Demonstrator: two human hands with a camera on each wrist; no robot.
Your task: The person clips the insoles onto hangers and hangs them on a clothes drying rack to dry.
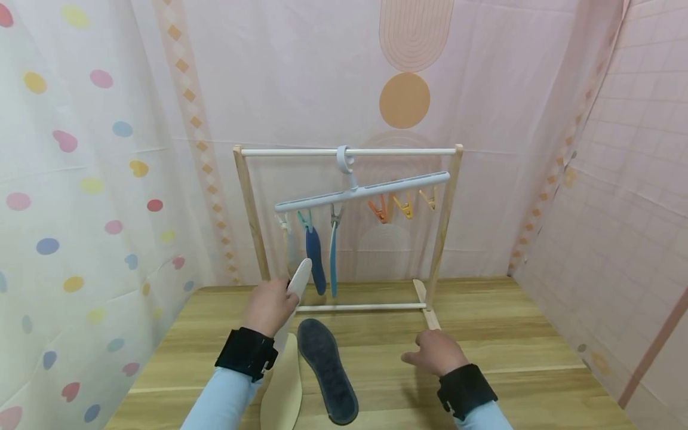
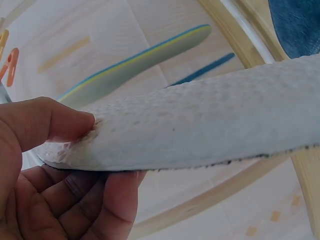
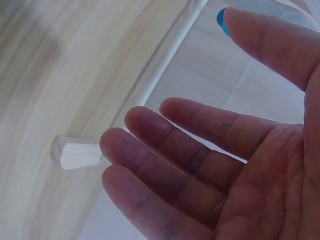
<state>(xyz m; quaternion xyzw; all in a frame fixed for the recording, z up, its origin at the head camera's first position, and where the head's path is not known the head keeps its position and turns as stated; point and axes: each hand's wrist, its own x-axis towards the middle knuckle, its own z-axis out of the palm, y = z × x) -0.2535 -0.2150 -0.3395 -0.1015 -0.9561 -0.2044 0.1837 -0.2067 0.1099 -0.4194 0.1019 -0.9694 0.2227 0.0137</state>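
Observation:
My left hand (image 1: 269,307) pinches a white insole (image 1: 301,278) between thumb and fingers; its dimpled face and dark-specked edge show in the left wrist view. Over the tabletop at the right, my right hand (image 1: 438,352) holds nothing, its fingers loosely bent (image 3: 170,150). A pale blue-grey hanger (image 1: 360,192) hangs tilted, lower at its left end. From its clips dangle a pale insole (image 1: 291,248), a dark blue insole (image 1: 315,257) and a light blue-edged insole (image 1: 334,257). On the table lie a cream insole (image 1: 282,394), partly behind my left arm, and a dark grey insole (image 1: 328,370).
A wooden rack with a white top bar (image 1: 290,153) and a lower bar (image 1: 365,307) carries the hanger. An orange clip (image 1: 380,209), a yellow clip (image 1: 403,207) and a pale yellow clip (image 1: 429,199) hang at its right. Patterned curtains (image 1: 301,77) surround the wooden table (image 1: 500,334).

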